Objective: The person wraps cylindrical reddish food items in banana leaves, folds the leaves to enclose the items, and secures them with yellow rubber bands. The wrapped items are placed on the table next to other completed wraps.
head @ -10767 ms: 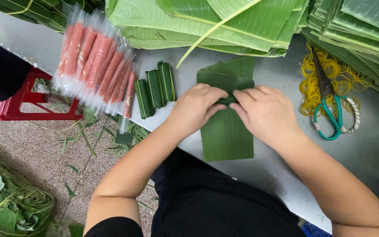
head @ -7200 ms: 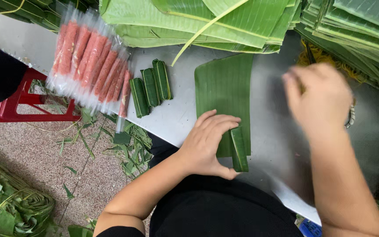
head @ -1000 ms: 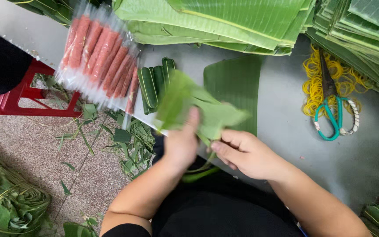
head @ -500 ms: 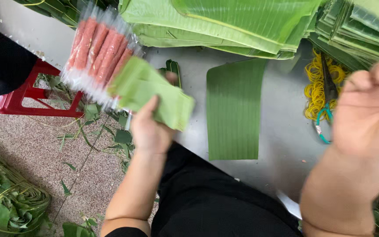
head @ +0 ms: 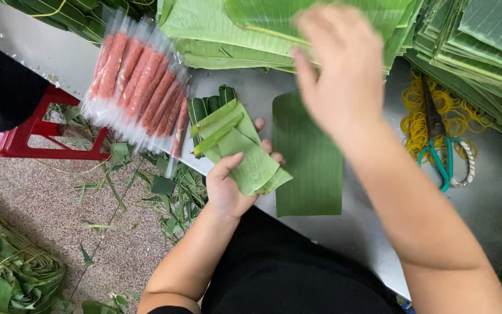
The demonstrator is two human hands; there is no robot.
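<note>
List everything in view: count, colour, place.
folded leaf bundle: one, light green, in the left hand
flat leaf piece: one, dark green, on the table in front of the person
wrapped leaf rolls: a few, dark green, partly hidden behind the bundle
packed sausage sticks: about eight, pink-red in clear plastic, table's left edge
large leaves: stack, green, far side of the table
cut leaf stack: one, green, top right
rubber bands: heap, yellow, right of the flat piece
scissors: one, teal handles, on the bands
stool: one, red, on the floor at left
table: one, grey metal
left hand: grips the bundle
right hand: raised, blurred, empty
</note>
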